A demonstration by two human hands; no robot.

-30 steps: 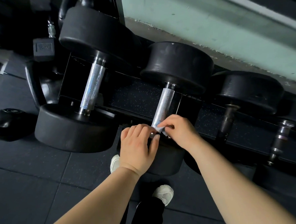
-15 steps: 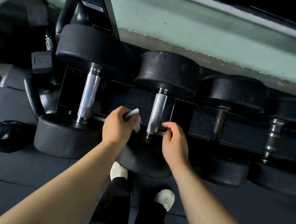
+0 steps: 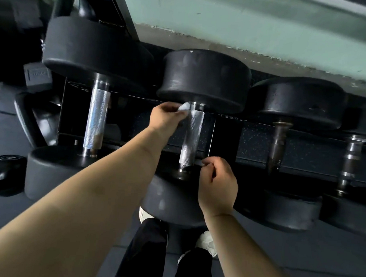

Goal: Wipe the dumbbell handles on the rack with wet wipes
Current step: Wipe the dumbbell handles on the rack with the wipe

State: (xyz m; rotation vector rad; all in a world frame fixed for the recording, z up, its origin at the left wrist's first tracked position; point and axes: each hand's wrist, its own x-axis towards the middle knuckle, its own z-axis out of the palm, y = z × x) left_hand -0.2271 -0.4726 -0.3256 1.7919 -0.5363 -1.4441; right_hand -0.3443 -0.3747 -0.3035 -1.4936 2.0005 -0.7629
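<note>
1. Dark rubber gym flooring ran under a low black rack set against a pale green wall, with a row of black dumbbells lying across the rack.
2. At the far end of the middle dumbbell's handle, the left hand pinched a bunched white wet wipe between closed fingers, pressing it against the handle's left side just below the far weight head.
3. Close beside the near end of that same handle sat the right hand, fingers curled together; whether it held anything could not be told.
4. To the left, a larger dumbbell's bright handle lay bare, and two darker handles lay to the right.
5. Judged from this, the step in hand was wiping the middle handle, starting at its far end.
6. The next move would probably call for wrapping the wipe around the knurled metal and drawing it toward the near end, keeping firm pressure so that the rough surface was covered all round.
</note>
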